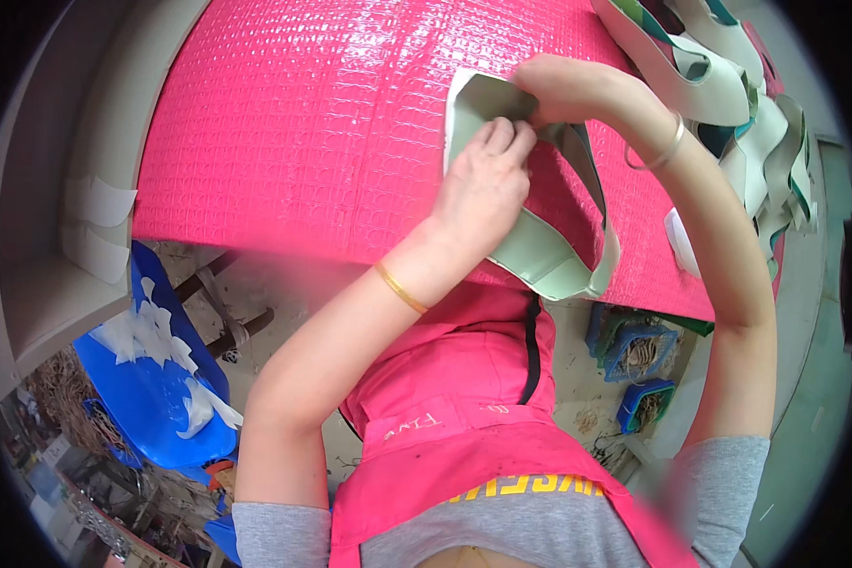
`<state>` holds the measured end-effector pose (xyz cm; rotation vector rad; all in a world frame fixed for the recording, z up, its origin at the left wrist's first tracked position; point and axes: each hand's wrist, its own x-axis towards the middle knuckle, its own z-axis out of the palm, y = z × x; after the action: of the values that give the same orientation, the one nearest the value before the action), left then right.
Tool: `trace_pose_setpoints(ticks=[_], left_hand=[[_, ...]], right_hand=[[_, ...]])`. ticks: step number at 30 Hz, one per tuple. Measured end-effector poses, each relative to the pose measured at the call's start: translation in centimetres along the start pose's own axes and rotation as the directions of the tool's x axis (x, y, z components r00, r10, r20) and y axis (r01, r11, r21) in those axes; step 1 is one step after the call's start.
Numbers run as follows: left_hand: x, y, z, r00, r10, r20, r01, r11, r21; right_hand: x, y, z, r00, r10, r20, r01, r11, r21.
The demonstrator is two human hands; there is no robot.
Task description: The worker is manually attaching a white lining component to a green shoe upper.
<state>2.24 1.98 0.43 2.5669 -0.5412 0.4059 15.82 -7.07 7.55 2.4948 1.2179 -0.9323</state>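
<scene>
A pale green strip of stiff, leather-like sheet (540, 251) with a white edge is bent into an open loop. It stands at the near edge of the pink, textured table covering (284, 133). My left hand (488, 180) reaches into the loop, its fingers curled and pressed together against the green inner face. At the loop's far side my right hand (544, 85) bends sharply inward at the wrist and grips the strip's upper part; its fingertips are mostly hidden. Both hands are close together, nearly touching.
Long, wavy white-and-green strips (748, 133) hang in a pile at the right. A small white object (680, 241) lies by my right forearm. Below are a blue chair (151, 417) holding white scraps and a blue basket (646, 405). A grey shelf (57, 275) borders the left.
</scene>
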Motion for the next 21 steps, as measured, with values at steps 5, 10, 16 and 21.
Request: trace_pose_setpoints(ticks=[5,10,16,21], left_hand=[[0.0,-0.5,0.4,0.991,-0.018,-0.132,-0.004,0.986,-0.167],[0.4,-1.0,0.7,0.986,0.091,-0.139,-0.094,0.995,-0.016],[0.8,-0.7,0.5,1.0,0.005,-0.023,-0.008,0.995,-0.098],[0.3,-0.3,0.9,0.988,-0.115,-0.099,0.073,0.934,-0.351]], right_hand=[[0.4,1.0,0.7,0.994,0.018,-0.109,-0.021,0.999,-0.026],[-0.8,0.1,0.0,0.995,0.09,0.043,-0.084,0.988,-0.131],[-2.1,-0.6,-0.6,0.977,0.019,0.212,-0.045,0.992,0.118],[-3.0,0.9,1.9,0.982,0.158,0.106,-0.141,0.979,-0.148]])
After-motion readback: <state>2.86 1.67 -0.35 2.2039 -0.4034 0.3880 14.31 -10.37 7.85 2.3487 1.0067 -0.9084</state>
